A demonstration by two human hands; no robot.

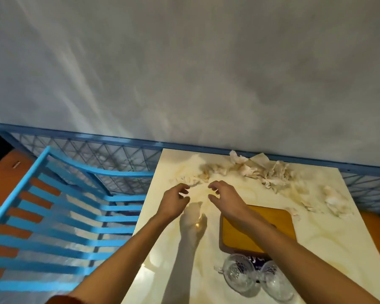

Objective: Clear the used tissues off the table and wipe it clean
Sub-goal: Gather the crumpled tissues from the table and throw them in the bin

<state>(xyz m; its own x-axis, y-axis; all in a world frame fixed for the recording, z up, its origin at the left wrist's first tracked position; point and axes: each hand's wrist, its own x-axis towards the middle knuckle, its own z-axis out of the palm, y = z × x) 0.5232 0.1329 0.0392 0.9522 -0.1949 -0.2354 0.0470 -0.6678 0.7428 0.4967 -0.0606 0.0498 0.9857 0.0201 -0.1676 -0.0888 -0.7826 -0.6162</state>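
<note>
Left hand (175, 202) and right hand (225, 199) hover loosely spread, holding nothing, above the middle of the bench (329, 249). Used tissues (263, 172) line its far edge; tray (250, 235) and glass bowls (256, 278) sit near-right.

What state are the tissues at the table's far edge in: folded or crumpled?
Crumpled. The tissues lie in ragged, creased wads scattered along the far edge of the table; none is folded flat.

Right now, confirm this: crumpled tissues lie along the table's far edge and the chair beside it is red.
Wrong on colour: the head view shows the chair is blue, not red. The crumpled tissues do lie along the far edge of the table.
</note>
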